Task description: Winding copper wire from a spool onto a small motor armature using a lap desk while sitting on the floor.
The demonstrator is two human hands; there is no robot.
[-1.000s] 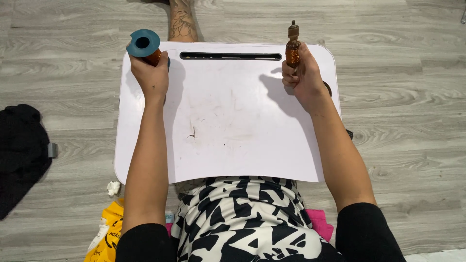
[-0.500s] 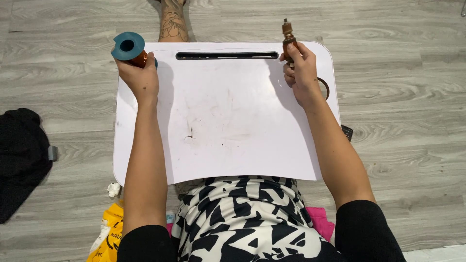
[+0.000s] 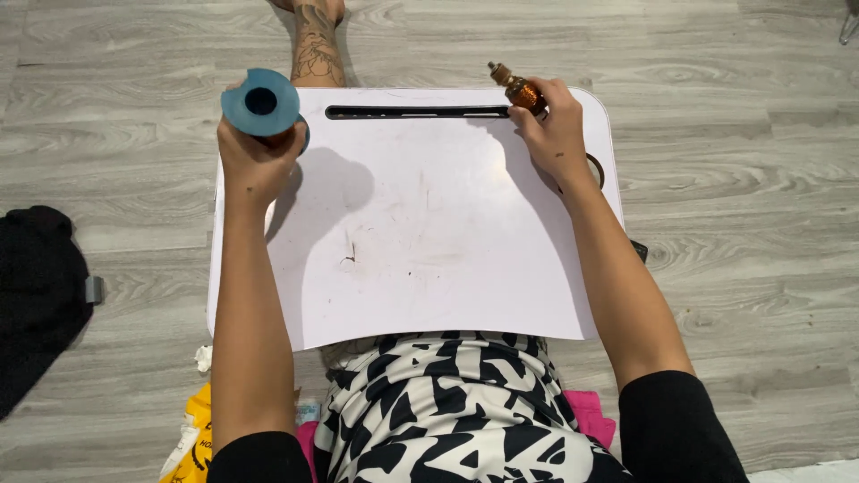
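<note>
My left hand [image 3: 255, 161] grips a blue spool [image 3: 261, 103] with a dark centre hole, held up over the far left corner of the white lap tray [image 3: 420, 233]. My right hand [image 3: 553, 134] holds a small amber bottle [image 3: 517, 88] with a brown cap, tilted toward the upper left, at the tray's far right near the long slot [image 3: 416, 112]. Both forearms reach forward along the tray's sides.
The tray sits over my lap, which is covered by black-and-white patterned fabric [image 3: 447, 411]. A tattooed leg [image 3: 315, 45] stretches beyond the tray on the grey wood floor. A black cloth [image 3: 36, 295] lies left; a yellow bag [image 3: 192, 438] lies lower left.
The left hand has lifted the blue spool higher above the tray corner. The right hand has tipped the bottle from upright to leaning left.
</note>
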